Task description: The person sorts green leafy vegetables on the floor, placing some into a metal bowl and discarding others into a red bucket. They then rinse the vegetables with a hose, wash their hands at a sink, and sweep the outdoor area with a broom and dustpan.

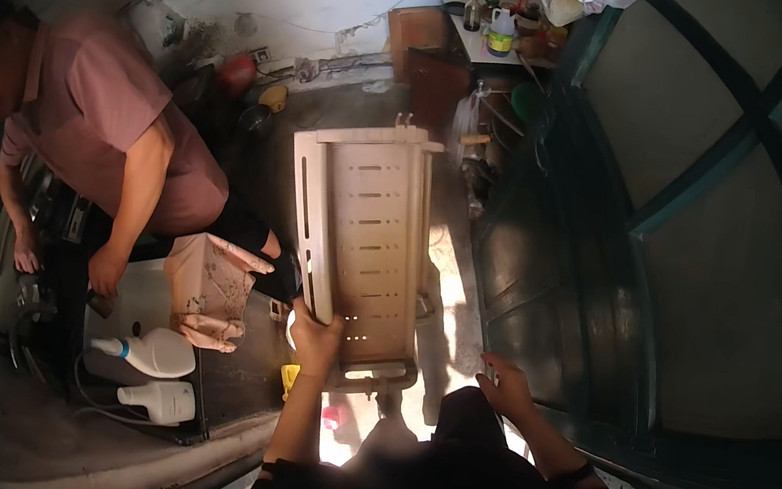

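Note:
My left hand [315,340] grips the near end of the left side rail of a cream plastic storage rack [369,241]. Its perforated panel has rows of slots and small holes, and small metal prongs stick up at its far end. To the right of the rack, my right hand [507,388] is beside the lower edge of a dark green door [553,329], its fingers bent. Something small and pale shows at those fingertips, but whether they hold it or touch the door is unclear.
At left another person [102,95] leans over a counter with a sink [128,281]. A patterned cloth [206,289] and white bottles [164,353] lie there. Bowls [273,99] sit on the dark surface behind. Bottles and jars [501,32] crowd a far table.

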The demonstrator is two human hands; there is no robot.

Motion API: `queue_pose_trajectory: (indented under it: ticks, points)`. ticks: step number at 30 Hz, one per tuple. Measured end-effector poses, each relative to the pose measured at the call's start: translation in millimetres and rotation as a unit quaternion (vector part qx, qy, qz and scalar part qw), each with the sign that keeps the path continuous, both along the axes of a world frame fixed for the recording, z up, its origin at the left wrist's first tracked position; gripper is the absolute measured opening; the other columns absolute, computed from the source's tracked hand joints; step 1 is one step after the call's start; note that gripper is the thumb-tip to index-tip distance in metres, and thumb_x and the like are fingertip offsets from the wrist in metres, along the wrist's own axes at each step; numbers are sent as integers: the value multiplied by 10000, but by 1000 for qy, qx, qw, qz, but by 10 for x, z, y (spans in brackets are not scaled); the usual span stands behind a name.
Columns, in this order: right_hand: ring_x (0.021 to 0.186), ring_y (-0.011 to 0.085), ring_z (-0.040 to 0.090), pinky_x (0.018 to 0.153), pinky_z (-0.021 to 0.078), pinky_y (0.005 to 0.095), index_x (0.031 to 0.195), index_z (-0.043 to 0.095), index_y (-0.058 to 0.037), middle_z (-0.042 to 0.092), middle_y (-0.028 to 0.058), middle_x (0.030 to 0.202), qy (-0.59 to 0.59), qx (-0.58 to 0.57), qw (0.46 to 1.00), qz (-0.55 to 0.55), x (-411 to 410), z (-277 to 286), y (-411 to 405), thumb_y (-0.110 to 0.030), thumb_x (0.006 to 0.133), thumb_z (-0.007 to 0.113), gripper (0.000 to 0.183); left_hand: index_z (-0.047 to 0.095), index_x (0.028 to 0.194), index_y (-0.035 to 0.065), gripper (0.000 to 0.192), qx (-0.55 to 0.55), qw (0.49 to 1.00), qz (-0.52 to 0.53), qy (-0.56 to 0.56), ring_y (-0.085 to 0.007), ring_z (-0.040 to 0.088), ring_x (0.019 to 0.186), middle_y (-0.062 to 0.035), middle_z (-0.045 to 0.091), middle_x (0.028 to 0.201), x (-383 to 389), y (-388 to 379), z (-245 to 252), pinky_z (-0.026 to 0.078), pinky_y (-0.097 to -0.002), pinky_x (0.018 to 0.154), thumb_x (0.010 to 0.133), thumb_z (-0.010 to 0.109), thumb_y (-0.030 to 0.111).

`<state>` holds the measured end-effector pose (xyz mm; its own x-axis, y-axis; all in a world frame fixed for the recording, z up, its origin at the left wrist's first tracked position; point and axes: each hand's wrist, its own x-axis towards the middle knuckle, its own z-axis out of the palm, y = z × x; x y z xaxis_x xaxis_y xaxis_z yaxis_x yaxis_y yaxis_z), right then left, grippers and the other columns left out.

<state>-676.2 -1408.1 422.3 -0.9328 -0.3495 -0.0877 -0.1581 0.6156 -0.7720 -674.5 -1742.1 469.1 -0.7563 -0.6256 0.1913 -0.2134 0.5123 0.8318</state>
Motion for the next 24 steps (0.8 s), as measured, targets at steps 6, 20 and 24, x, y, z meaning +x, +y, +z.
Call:
queue_pose_trajectory:
  ticks: [6, 20, 24]
  points:
    - [911, 285, 595, 774, 472, 356, 1053, 564, -40, 599, 159, 1013, -5, -55, 996, -73, -1398, -109, -323, -154, 773, 633, 310, 489, 858, 6, 269, -8, 999, -30, 25, -340, 627, 658, -188, 618, 710, -1193, -325, 30, 487, -381, 596, 668, 661, 86]
    - [717, 265, 596, 608, 486, 353, 863, 605, -42, 584, 90, 886, 378, -166, 909, -52, -5194, 1241, -2797, -133, 706, 708, 208, 519, 915, 21, 312, -110, 993, -28, -12, -338, 620, 650, -183, 610, 718, -3129, -831, 486, 490, -386, 588, 653, 677, 84]
    - [713, 301, 593, 610, 483, 379, 801, 596, -73, 593, 67, 879, 374, -118, 916, -87, -5819, 1080, -3254, -137, 728, 674, 124, 526, 918, 21, 331, -83, 996, -40, -6, -338, 620, 656, -179, 614, 734, -3722, -1240, 329, 488, -388, 586, 642, 693, 96]
